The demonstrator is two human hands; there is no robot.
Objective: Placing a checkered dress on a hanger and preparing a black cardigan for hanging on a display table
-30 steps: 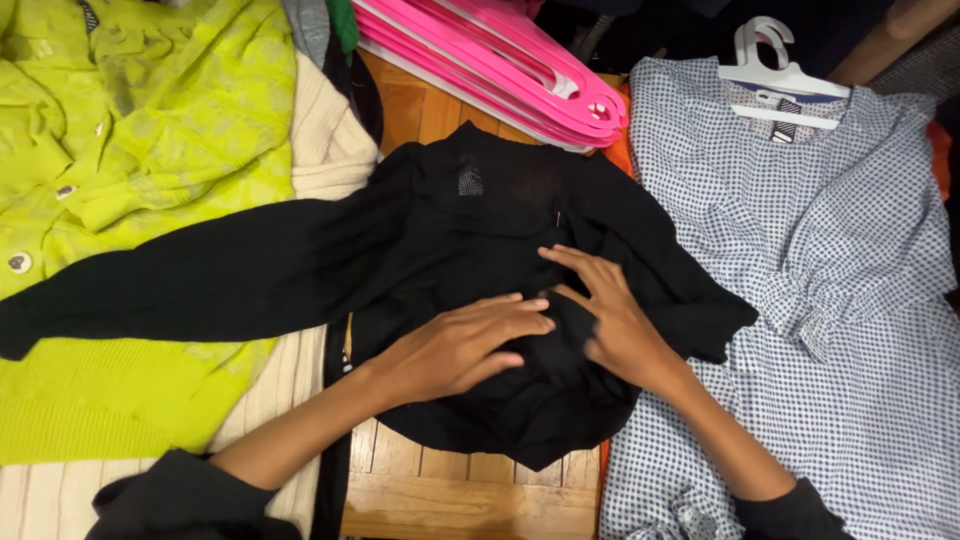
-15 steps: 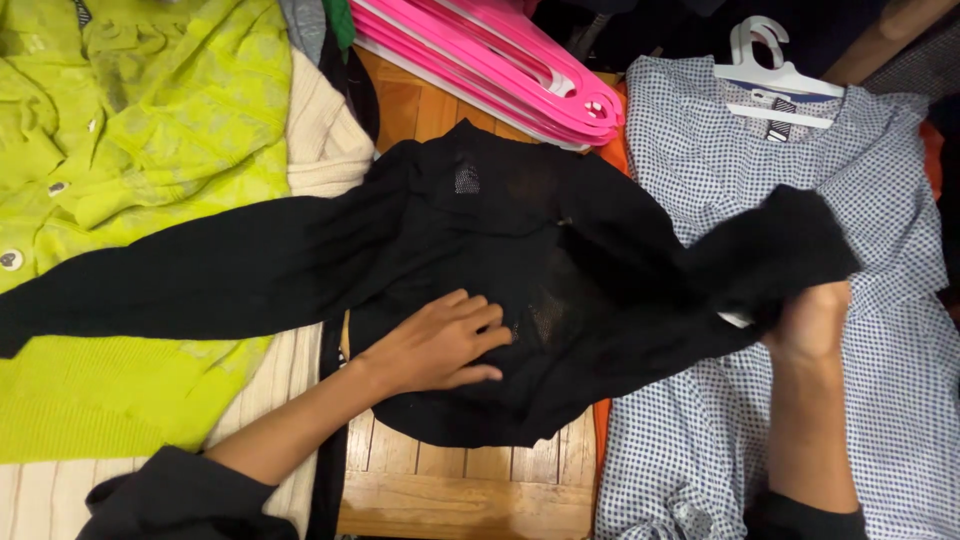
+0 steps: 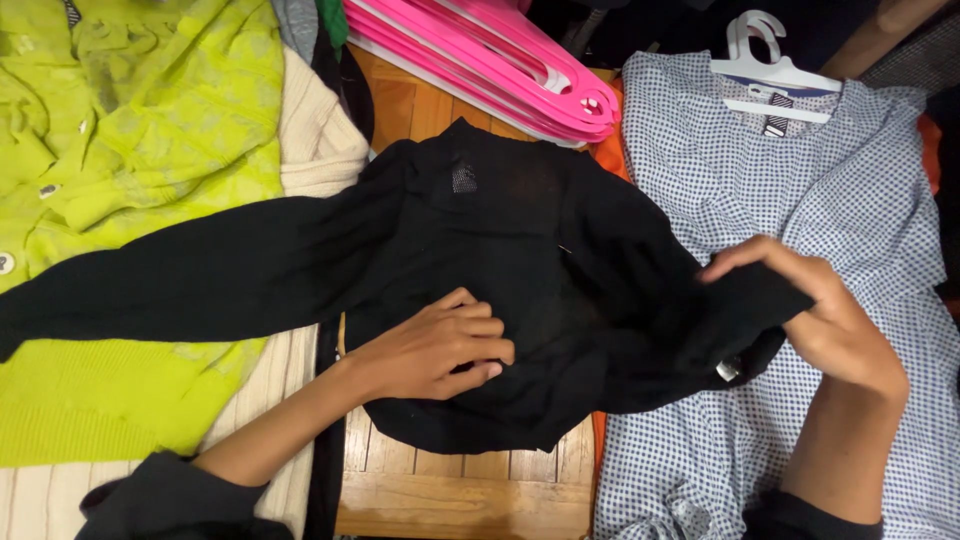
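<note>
Under right hand [image 3: 835,325]: black top [image 3: 500,270] cuff hidden.

hidden and cut off around the black top [image 3: 500,250]

i can't see its left sleeve end past the frame edge; my right hand [image 3: 825,315] covers its right cuff.

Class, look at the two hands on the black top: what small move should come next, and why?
Probably the right hand should carry the sleeve it pinches across onto the body of the black top. That sleeve is lifted over the checked shirt, while the left hand lies flat on the top's front, pinning it. The other sleeve lies stretched over the lime cardigan.
</note>
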